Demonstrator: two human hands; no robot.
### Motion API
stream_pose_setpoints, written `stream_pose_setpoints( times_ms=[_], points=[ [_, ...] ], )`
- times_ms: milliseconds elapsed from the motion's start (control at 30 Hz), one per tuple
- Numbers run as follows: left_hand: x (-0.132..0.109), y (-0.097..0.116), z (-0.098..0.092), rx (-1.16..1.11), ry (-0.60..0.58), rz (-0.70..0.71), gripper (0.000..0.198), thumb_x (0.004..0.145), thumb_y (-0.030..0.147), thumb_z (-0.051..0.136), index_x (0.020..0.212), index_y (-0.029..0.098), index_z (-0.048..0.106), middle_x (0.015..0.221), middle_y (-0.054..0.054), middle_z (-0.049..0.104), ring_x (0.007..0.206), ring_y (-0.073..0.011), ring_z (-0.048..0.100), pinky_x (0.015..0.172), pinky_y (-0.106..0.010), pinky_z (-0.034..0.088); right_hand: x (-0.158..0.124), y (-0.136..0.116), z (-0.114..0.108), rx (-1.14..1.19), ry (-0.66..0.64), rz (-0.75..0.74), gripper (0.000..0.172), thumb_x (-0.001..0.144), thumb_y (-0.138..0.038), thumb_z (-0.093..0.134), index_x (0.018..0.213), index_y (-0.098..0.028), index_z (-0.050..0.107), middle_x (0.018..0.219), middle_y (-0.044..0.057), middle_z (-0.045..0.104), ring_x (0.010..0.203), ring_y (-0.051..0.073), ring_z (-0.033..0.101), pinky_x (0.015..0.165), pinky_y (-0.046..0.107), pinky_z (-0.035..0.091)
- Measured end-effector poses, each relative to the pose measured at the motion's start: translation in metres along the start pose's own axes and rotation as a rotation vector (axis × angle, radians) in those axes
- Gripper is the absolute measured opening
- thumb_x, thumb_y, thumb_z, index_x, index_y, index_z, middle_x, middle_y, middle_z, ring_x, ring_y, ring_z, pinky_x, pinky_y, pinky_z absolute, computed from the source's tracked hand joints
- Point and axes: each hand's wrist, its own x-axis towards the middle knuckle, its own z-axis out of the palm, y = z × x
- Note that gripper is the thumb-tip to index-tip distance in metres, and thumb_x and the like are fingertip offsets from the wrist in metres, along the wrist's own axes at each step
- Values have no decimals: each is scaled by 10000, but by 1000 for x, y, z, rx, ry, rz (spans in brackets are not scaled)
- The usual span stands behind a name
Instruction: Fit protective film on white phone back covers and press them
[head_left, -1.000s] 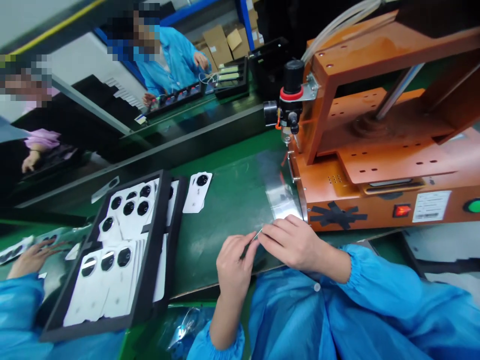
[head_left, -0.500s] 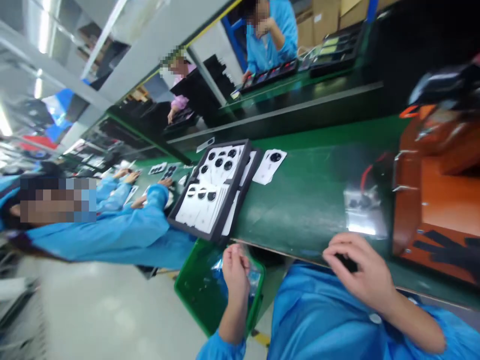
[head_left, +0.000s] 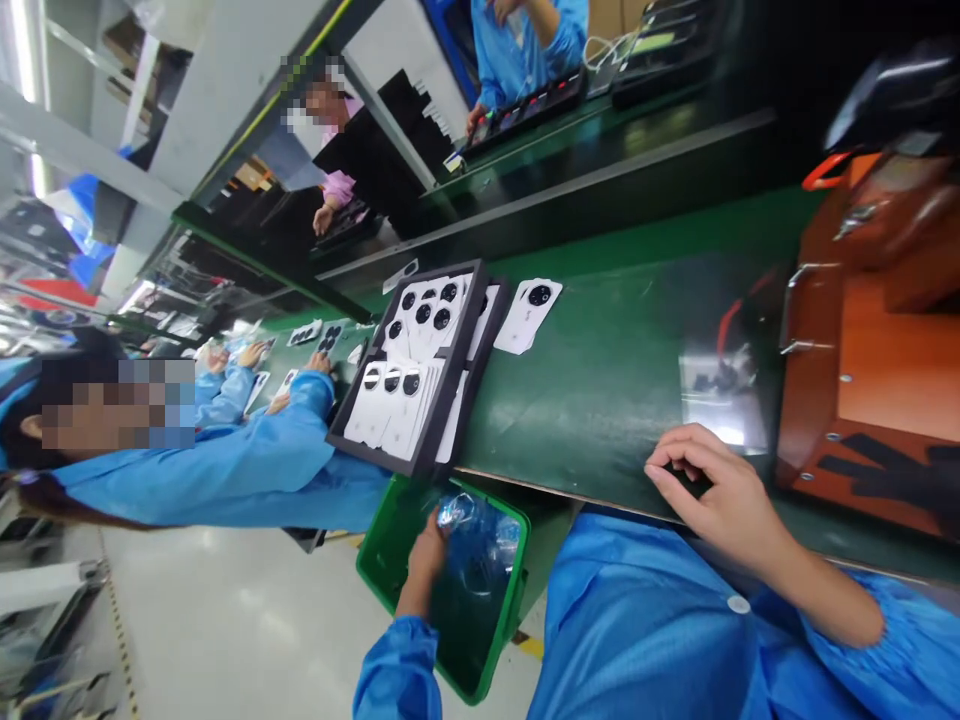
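Observation:
My left hand (head_left: 427, 550) is lowered inside a green plastic bin (head_left: 480, 690), its fingers closed at a shiny piece of crumpled clear plastic film (head_left: 456, 512). More clear film lies in the bin around it; the fingertips are partly hidden and slightly blurred. Over the front of the green workbench (head_left: 555, 420), my right hand (head_left: 709, 480) is loosely curled, thumb tip close against the index finger, with nothing visible in it. Left of it on the bench stands a black tray (head_left: 429, 440) filled with white phone back covers (head_left: 397, 415) that have round black camera areas.
Another black tray sits under the first. Loose white covers (head_left: 528, 315) lie beside them. On the right stands an orange machine (head_left: 817, 350) with a dark glove shape on it; a clear bag (head_left: 720, 400) lies before it. A co-worker's blue sleeve (head_left: 255, 470) is close on the left.
My left hand has moved down and left, from above the bin's edge into the bin. The right hand has risen slightly and keeps its curled shape. The view has shifted slightly.

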Motion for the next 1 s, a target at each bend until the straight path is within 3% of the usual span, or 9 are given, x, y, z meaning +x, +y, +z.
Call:
stream_pose_setpoints(
  times_ms=[133,233,333,467,533,600,667,833,1000],
  points=[
    [-5,65,6,160,-432,133,240,927,394,683,1012,169,675,931,-31,694,791,-152,673,718,-306,572,-3,4,-1,21,-3,27,88,953,-251,608,884,-218,651,931,51,623,748,148,570,615,292,458],
    [-7,127,-12,146,-502,344,225,940,398,627,812,220,678,648,10,660,590,-150,647,629,-266,518,-6,5,0,43,20,41,72,947,-241,610,893,-215,649,931,55,622,754,152,575,613,290,461],
    [22,194,-36,88,-313,512,342,1029,436,416,887,248,665,757,-17,706,720,-172,693,740,-288,521,-7,2,1,62,39,35,85,956,-236,598,889,-214,645,919,54,620,776,158,590,629,287,468],
    [117,276,-42,71,20,548,281,1012,337,473,1170,189,651,1258,-135,652,1176,-238,623,1025,-375,466,-7,0,1,56,70,27,128,979,-231,570,870,-211,634,904,55,616,813,166,601,669,285,489],
    [164,303,-39,102,101,476,360,991,368,549,1255,130,609,1323,-140,598,1180,-238,609,1048,-437,476,-7,1,1,57,74,26,126,982,-226,567,874,-210,630,902,56,615,825,168,600,679,285,495],
    [197,319,-36,149,135,376,408,968,413,609,1269,139,600,1309,-116,603,1144,-234,620,1009,-472,516,-8,2,2,64,81,26,121,981,-222,568,876,-209,627,898,55,614,824,167,596,677,281,494],
    [214,326,-37,198,150,280,391,950,428,641,1236,163,617,1264,-96,630,1117,-235,631,971,-479,542,-9,4,3,71,99,38,126,980,-221,567,866,-207,621,889,50,608,808,160,587,662,275,485],
    [222,327,-47,229,224,223,600,720,469,866,1084,47,644,1240,-237,618,1107,-369,634,937,-559,512,-8,5,4,91,117,23,130,974,-211,555,860,-198,617,882,43,587,798,152,569,658,271,464],
    [207,316,-64,92,237,320,332,930,461,658,1037,147,661,1046,-62,684,953,-194,657,890,-421,548,-6,4,1,143,126,70,160,986,-225,540,841,-192,601,888,45,583,807,153,552,660,272,452]
  ],
)
